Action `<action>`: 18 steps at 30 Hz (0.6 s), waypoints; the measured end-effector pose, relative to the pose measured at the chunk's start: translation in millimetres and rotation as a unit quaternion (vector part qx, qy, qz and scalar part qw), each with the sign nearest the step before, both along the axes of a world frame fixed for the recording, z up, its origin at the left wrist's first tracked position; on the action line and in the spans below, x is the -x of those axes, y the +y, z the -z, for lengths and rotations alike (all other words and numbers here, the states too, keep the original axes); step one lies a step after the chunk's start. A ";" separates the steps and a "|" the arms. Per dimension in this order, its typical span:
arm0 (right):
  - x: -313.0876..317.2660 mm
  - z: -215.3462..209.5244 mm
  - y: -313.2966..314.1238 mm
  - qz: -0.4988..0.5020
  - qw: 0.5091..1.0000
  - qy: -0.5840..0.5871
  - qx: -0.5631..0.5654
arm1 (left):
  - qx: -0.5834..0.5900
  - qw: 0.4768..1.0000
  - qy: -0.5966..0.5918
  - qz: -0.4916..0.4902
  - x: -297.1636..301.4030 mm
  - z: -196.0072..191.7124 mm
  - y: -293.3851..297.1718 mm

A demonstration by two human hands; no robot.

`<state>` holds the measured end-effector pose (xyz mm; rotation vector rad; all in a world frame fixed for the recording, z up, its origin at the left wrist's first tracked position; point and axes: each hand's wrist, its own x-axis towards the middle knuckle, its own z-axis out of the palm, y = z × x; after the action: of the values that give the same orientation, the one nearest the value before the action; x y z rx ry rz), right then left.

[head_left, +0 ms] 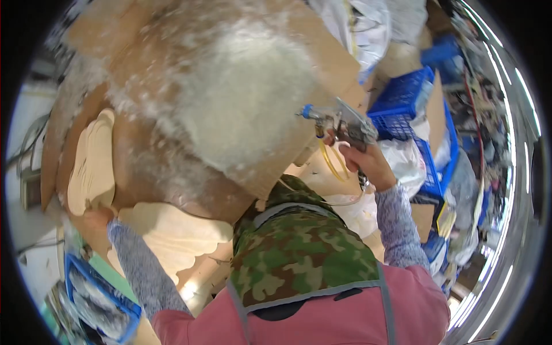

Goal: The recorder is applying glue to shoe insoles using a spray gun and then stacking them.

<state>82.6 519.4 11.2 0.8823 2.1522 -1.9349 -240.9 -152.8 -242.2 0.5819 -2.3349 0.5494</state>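
My right hand (371, 164) is wrapped round the grip of a metal spray gun (357, 131) with a blue nozzle cap pointing left. A yellow tube (329, 156) loops below the gun. Over at the left, my left hand (99, 217) has its fingers closed at the lower end of some cream insole-shaped pieces (92, 164), which overlap each other and lie against the brown board. More cream pieces with scalloped edges (172, 230) lie fanned out to the right of this hand. Its fingertips are partly hidden.
A brown cardboard surface (138, 144) in front of me carries a thick whitish, stringy residue (247, 103). Blue plastic crates (402, 98) and white bags (368, 29) stand at the right. Another blue crate (123, 310) holding clear plastic sits at the lower left.
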 end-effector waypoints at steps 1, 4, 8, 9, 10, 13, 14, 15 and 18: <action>-6.0 2.2 12.1 0.015 1.000 -0.009 -0.016 | -0.051 0.989 -0.093 0.105 -2.8 3.2 23.4; -14.0 0.0 52.4 0.033 0.999 -0.013 0.031 | -0.088 0.957 -0.104 0.255 -22.1 -20.2 21.9; -24.9 4.1 106.8 0.048 0.991 0.017 0.122 | -0.161 0.927 -0.165 0.295 -38.5 -77.3 61.7; -28.9 3.4 118.9 0.033 0.984 0.040 0.169 | -0.126 0.927 -0.199 0.291 -51.2 -112.5 84.8; -26.4 2.8 128.9 0.021 0.983 0.044 0.176 | -0.121 0.933 -0.194 0.280 -61.3 -125.8 77.6; -16.4 2.5 155.4 0.029 0.974 0.039 0.223 | -0.261 0.864 -0.038 0.428 -71.2 -161.4 58.9; -15.2 1.4 164.5 0.026 0.973 0.040 0.228 | -0.256 0.866 -0.037 0.427 -74.1 -178.7 71.0; -15.0 3.2 175.4 0.014 0.979 0.036 0.202 | -0.348 0.829 0.007 0.438 -83.2 -205.3 101.9; -12.9 7.9 201.1 -0.001 0.989 0.025 0.146 | -0.525 0.745 0.062 0.407 -126.7 -286.0 210.8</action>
<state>95.5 720.5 3.3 0.7846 1.8234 -2.2170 -114.2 58.0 43.8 -0.0292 -2.2775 -1.2415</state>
